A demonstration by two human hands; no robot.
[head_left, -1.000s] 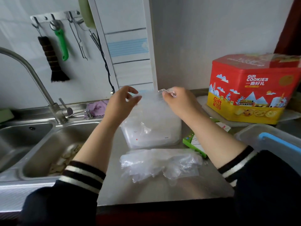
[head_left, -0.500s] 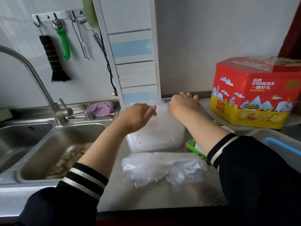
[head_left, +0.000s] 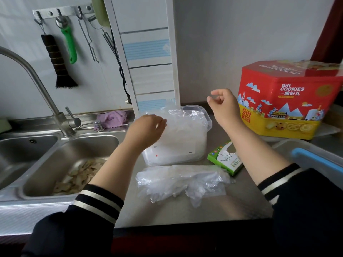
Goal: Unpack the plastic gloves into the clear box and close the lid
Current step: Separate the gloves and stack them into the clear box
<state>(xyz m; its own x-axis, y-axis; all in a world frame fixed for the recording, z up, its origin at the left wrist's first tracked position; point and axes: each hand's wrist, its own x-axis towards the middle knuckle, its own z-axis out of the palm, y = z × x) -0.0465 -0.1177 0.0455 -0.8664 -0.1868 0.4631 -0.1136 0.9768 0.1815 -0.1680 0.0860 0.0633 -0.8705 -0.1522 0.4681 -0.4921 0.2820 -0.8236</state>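
The clear box (head_left: 201, 145) stands on the steel counter, stuffed with plastic gloves (head_left: 182, 130) that bulge above its rim. My left hand (head_left: 146, 131) lies on the box's left side, fingers curled down into those gloves. My right hand (head_left: 224, 106) hovers in the air to the right of the box, fingers loosely curled, holding nothing. A second loose pile of plastic gloves (head_left: 181, 182) lies on the counter in front of the box. The green glove carton (head_left: 227, 161) lies to the box's right.
A red and yellow cookie tin (head_left: 285, 101) stands at the back right. A clear container with a blue edge (head_left: 311, 158) sits at the right. The sink (head_left: 61, 160) with scraps and the tap (head_left: 37, 80) are to the left. A purple cloth (head_left: 111, 117) lies behind.
My right hand has lifted off the back of the box and moved right into the air. My left hand stays on the gloves in the box.
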